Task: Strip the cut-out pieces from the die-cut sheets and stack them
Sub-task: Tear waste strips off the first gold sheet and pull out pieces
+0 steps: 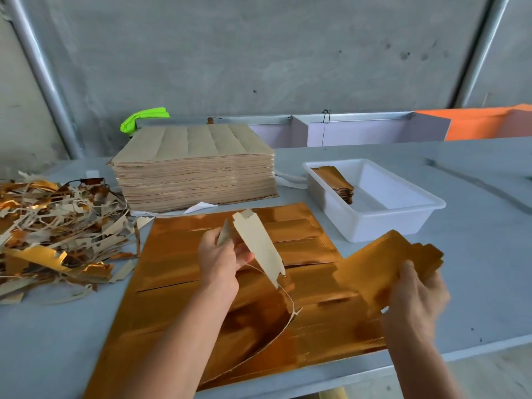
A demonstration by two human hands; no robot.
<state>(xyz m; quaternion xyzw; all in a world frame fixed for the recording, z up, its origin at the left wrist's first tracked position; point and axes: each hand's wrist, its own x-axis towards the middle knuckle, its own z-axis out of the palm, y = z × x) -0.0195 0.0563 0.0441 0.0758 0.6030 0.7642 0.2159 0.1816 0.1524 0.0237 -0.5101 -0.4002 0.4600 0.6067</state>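
Hands [221, 254] [414, 292] two, tray [403, 226] one

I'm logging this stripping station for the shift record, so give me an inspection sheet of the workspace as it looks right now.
Surface: grey table, marked and scuffed.
Job's things: gold die-cut sheet flat in front, partly stripped; tall stack of sheets brown side up behind it; white bin holding a small pile of cut-outs.
Clutter: heap of trimmed waste strips at left.
Grippers: left hand grips a cut-out piece, pale side up; right hand grips a bundle of gold pieces.
Cables: nothing seen.
Surroundings: concrete wall, metal poles, green object, orange panel.
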